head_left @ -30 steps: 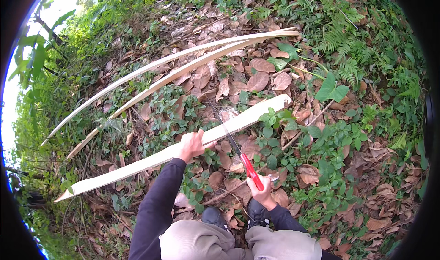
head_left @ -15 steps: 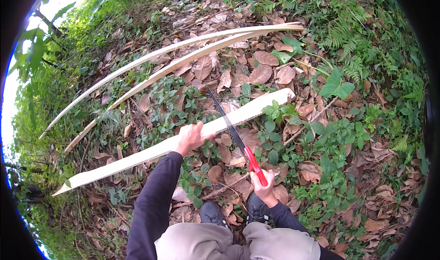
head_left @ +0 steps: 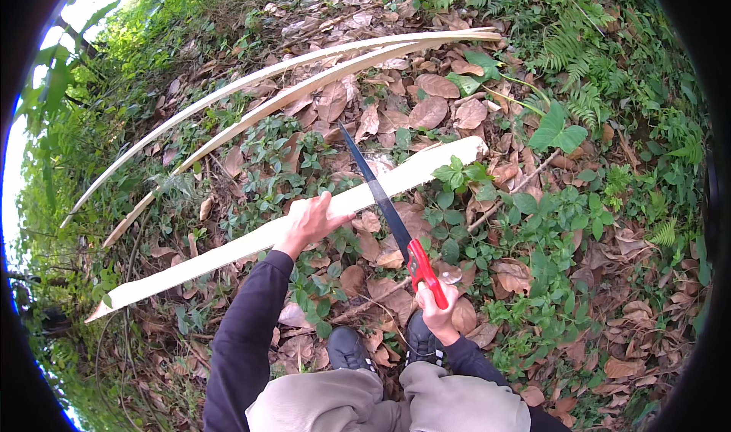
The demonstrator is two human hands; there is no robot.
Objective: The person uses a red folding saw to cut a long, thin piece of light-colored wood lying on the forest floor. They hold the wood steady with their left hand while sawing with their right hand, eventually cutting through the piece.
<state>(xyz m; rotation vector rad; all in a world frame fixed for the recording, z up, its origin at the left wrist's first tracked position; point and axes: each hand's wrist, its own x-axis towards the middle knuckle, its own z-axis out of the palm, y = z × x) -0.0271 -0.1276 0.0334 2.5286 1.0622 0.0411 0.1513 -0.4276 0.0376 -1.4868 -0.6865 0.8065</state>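
Observation:
A long pale peeled wooden pole (head_left: pixel 205 268) lies slantwise across the ground, its right end farther from me. My left hand (head_left: pixel 308 223) grips it near its middle, thumb on the top side and palm over the wood. In my right hand (head_left: pixel 438 307) is the red handle of a hand saw (head_left: pixel 396 226). The dark blade lies across the pole a little to the right of my left hand, its tip pointing away past the far side. Whether the teeth have cut into the wood cannot be seen.
Beyond the pole, two thin curved strips of pale wood (head_left: pixel 259 78) lie with their right ends together. Brown dry leaves (head_left: pixel 430 112) and low green plants (head_left: pixel 548 257) cover the ground. A broad green leaf (head_left: pixel 558 131) and a thin stick (head_left: pixel 518 188) are at the right. My shoes (head_left: pixel 350 350) stand close below.
The saw's blade has tilted, showing more of its flat side, and still crosses the pole. My left hand keeps its place on the wood; the whole view has shifted slightly.

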